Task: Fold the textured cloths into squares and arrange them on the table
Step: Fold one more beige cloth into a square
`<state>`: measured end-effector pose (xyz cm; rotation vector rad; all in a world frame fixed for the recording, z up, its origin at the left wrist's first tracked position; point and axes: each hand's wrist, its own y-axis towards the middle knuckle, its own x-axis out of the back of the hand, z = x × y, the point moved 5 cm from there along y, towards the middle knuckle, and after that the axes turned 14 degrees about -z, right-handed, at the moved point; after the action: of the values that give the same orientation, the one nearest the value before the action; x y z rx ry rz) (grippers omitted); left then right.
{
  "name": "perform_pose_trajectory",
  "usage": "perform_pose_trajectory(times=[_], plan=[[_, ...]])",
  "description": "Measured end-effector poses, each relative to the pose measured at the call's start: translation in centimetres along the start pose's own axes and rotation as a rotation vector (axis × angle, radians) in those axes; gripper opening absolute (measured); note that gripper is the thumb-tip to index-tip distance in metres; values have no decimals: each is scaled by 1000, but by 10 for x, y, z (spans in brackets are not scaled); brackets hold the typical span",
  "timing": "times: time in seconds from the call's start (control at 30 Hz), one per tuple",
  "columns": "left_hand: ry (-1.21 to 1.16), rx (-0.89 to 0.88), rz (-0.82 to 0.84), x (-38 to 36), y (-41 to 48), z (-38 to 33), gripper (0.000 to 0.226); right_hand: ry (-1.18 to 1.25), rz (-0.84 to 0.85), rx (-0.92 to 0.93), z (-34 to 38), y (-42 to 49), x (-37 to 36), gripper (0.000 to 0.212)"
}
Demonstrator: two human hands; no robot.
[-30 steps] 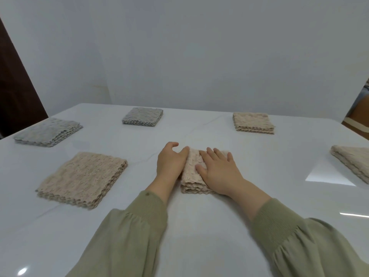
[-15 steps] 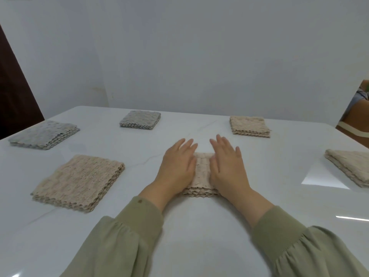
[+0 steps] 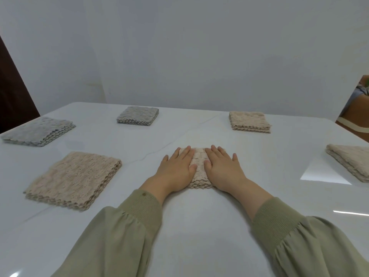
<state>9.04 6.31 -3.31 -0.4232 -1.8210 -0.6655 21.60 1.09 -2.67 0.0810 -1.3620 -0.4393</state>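
A folded beige textured cloth (image 3: 200, 164) lies at the middle of the white table (image 3: 199, 226). My left hand (image 3: 175, 170) and my right hand (image 3: 223, 169) both press flat on it, fingers straight, thumbs nearly meeting over its middle; most of the cloth is hidden under them. Five more folded cloths lie around: a larger beige one (image 3: 73, 177) at near left, a grey one (image 3: 38, 131) at far left, a small grey one (image 3: 138, 115) at the back, a beige one (image 3: 249, 122) at back right, and a beige one (image 3: 351, 162) at the right edge.
White walls stand behind the table. A dark brown panel (image 3: 14, 92) is at the left and a brown piece of furniture (image 3: 357, 116) at the right edge. Bare tabletop stretches between me and the cloths.
My left hand went from cupping the cloth's left edge to lying flat on top. Both hands now spread side by side on the cloth, slightly farther from me.
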Motion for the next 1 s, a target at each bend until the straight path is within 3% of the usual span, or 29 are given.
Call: perform_pose_trajectory(times=[0.13,0.3,0.43,0.63,0.73,0.87,1.0], plan=[[-71,5,-74,-1,27,10,56,12,14,-10,-5,30,-7,53],[-690,296,-265,11,63,39,41,88,-48,-189,-14,74,-2,42],[-546,323,-245,12,95,49,27,10,-123,-180,-19,102,0,32],[-318,261,-272,8,96,47,28,-7,-161,-167,-13,108,-9,23],[-363,299,-154,12,90,51,30,28,-65,-174,-10,105,-2,29],[-307,304,89,16,79,50,33,220,134,-318,-18,90,12,31],[-390,368,160,24,57,49,26,253,296,-403,-29,65,29,27]])
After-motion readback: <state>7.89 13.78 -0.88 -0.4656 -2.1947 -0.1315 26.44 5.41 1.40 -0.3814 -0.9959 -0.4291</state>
